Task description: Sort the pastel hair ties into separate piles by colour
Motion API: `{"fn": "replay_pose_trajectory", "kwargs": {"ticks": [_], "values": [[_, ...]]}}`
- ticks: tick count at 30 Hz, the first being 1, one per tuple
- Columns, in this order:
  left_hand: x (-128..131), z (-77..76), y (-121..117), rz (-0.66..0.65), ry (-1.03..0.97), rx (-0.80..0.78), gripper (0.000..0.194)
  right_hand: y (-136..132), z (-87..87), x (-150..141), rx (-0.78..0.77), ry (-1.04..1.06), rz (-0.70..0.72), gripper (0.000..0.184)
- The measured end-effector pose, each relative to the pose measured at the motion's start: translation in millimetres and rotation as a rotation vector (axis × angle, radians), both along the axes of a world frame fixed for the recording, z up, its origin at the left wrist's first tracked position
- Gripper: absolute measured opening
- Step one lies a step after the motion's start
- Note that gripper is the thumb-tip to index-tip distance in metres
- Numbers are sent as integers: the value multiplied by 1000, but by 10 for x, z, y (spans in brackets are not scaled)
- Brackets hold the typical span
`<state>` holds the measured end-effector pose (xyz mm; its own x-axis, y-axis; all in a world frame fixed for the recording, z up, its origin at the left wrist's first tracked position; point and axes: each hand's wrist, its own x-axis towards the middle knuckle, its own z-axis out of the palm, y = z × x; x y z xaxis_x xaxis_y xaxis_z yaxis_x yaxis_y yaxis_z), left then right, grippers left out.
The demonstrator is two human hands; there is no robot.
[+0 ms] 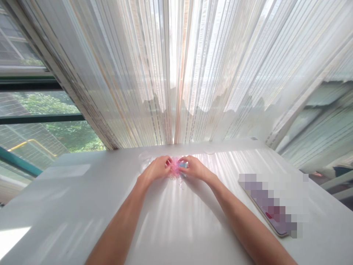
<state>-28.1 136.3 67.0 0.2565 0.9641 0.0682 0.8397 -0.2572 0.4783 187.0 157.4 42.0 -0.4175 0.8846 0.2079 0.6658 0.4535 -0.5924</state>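
Observation:
A pink, fluffy bundle of shiny shreds (175,168) lies on the white table (171,228) between my two hands. My left hand (157,168) grips its left side, fingers and thumb curled in, with a small patch of red showing between them. From the other side my right hand (195,168) pinches the bundle's right edge. A pale blue patch (183,165) shows between its thumb and fingers; I cannot tell what it is. A few thin strands trail from the bundle towards me. Beside my left hand is some clear, crinkled plastic (143,158).
A phone (261,206), its screen partly blurred out, lies on the table to the right of my right forearm. Sheer striped curtains (176,73) hang behind the table's far edge. An open window (41,110) is at the left.

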Motion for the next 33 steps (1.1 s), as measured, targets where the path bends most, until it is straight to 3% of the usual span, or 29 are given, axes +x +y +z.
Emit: {"fn": "replay_pose_trajectory", "kwargs": {"ticks": [6, 11, 16, 21, 26, 33], "values": [[113, -144, 72, 73, -112, 148, 40, 94, 62, 225, 13, 29, -43, 26], [221, -321, 74, 62, -185, 119, 46, 190, -95, 215, 73, 53, -118, 29], [227, -254, 77, -36, -290, 50, 42, 188, -228, 38, 94, 109, -97, 29], [170, -182, 132, 7, -406, 38, 41, 158, -219, -10, 53, 179, -46, 33], [136, -264, 139, 50, -530, -5, 56, 172, -262, -13, 65, 206, -68, 37], [110, -362, 210, 47, -688, -18, 72, 122, -196, -34, 1, 220, 41, 43]]}}
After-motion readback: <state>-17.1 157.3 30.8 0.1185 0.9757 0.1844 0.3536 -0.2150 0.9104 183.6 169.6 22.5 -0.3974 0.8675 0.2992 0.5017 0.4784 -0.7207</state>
